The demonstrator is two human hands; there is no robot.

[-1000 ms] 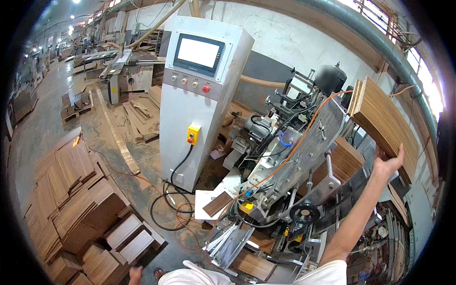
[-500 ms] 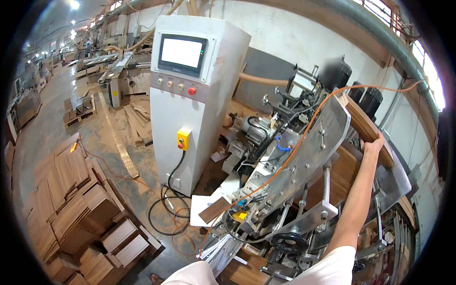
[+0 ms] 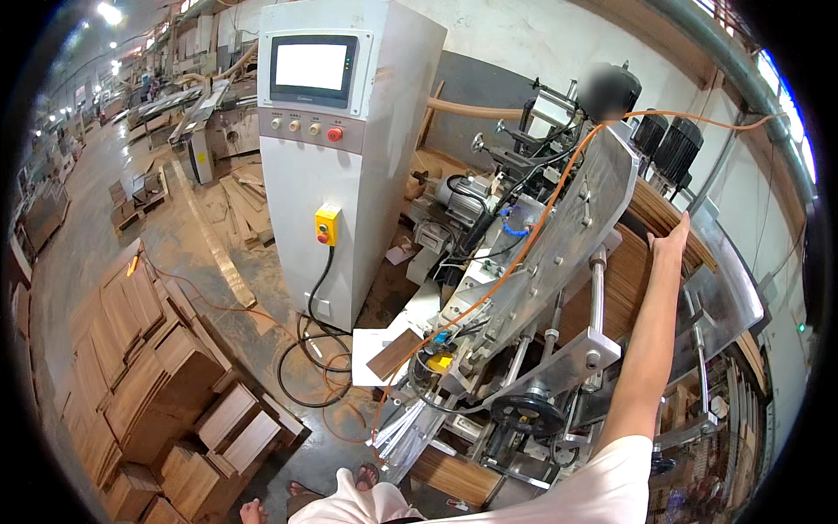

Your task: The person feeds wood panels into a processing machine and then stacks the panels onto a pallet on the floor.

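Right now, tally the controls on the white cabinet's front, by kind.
Screen: 1
Pale buttons: 3
Red button: 1
Yellow switch box: 1
Total: 6

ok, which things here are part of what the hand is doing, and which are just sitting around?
In hand:
- right hand, resting on the wooden boards
- stack of wooden boards loaded in the machine
- tilted metal feeder plate beside the stack

Lying about:
- control cabinet with screen
- board piles on the floor
- coiled cables
- loose board offcut

Left hand: not in view.
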